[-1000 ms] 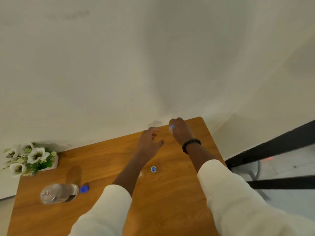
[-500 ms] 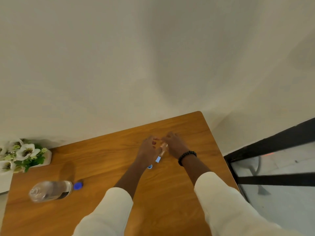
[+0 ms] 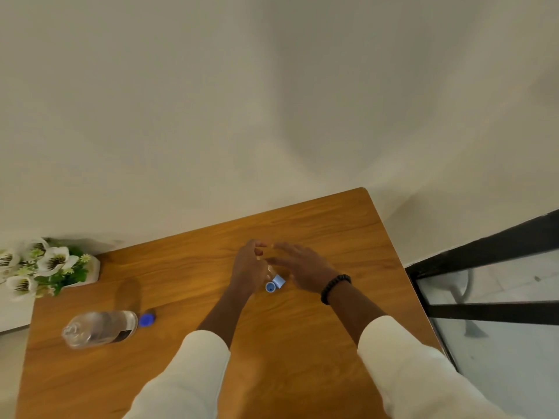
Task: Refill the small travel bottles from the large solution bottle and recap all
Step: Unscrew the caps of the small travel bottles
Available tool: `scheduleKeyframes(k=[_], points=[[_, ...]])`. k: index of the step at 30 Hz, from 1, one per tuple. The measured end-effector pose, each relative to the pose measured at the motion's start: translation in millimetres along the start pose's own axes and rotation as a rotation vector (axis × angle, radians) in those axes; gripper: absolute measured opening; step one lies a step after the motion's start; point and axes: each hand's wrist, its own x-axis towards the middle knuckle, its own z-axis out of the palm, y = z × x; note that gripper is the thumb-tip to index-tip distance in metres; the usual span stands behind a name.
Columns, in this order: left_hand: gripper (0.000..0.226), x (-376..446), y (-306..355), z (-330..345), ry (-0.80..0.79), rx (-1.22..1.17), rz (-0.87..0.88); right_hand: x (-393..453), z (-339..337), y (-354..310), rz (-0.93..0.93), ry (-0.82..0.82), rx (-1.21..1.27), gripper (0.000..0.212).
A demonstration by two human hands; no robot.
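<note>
Hovering close together over the table (image 3: 302, 343), your hands flank a small travel bottle (image 3: 273, 275) and loose blue cap (image 3: 270, 287): left hand (image 3: 249, 267) loosely curled, right hand (image 3: 299, 264) spread. Whether either grips is unclear. The large bottle (image 3: 99, 328) lies far left.

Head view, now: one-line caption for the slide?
Two hands meet over small light-blue caps on a wooden table; large clear bottle lies sideways, left.

Right hand (image 3: 302, 267) now off small bottle (image 3: 276, 278)
</note>
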Motion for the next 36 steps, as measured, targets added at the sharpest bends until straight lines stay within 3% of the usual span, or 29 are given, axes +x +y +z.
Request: scheduleKeyframes(k=[5,11,15,22,24,28,36], points=[[0.044,0,-12,-14,0.002,0.029,-0.008,7,3,-1,0.041,-0.041,0.011,0.057],[0.046,-1,-22,-22,-0.024,0.103,0.038,6,-4,-9,0.129,-0.039,0.216,0.061],[0.046,-2,-26,-26,-0.026,0.122,0.058,-3,15,-15,0.177,-0.068,0.224,0.058],[0.042,-13,-23,-34,-0.077,0.16,0.109,-4,13,-24,0.334,0.087,0.343,0.022],[0.045,-16,-21,-41,-0.083,0.204,0.176,-2,-3,-28,0.355,0.152,0.441,0.02],[0.051,-25,1,-66,-0.027,0.208,0.312,6,-68,-51,0.211,0.248,0.55,0.021],[0.034,-77,59,-161,0.221,0.029,0.558,23,-220,-158,0.038,0.481,0.574,0.023]])
